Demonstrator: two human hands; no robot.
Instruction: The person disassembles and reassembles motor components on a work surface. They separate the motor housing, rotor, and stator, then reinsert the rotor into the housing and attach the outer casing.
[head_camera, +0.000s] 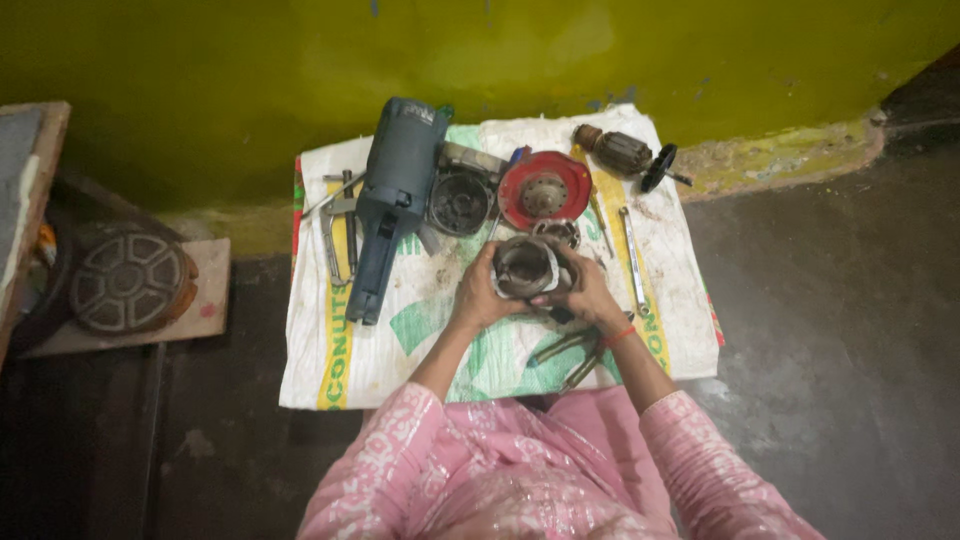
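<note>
The stator (524, 266), a dark hollow metal cylinder w/ its open end up, sat between both hands above the white sack (400, 330), roughly at the sack's middle. Left hand (478, 296) was curled round the stator's left wall, fingers closed on it; right hand (588, 292) wrapped the right side, thumb across the front rim, also closed on it. A dark bit showed under the right hand, too hidden to say what. Just behind the stator lay a small round metal part (560, 231), nearly touching. Further back from the stator sat the red cover (545, 189) and, beside that, a black round housing (460, 203). Left of the stator lay the blue-grey grinder body (392, 205), w/ a puller (340, 235) beyond it at the sack's left edge. Back-right of the stator lay the armature (622, 153); a spanner (632, 260) lay right of the stator, pliers (575, 352) in front of it. Well left of the stator, off the sack, a round disc (127, 281) rested on a board. To hold such a piece well, I'd judge: keep grip even on both sides, bore upright, fingers clear of the windings inside, and keep it low over the sack.
</note>
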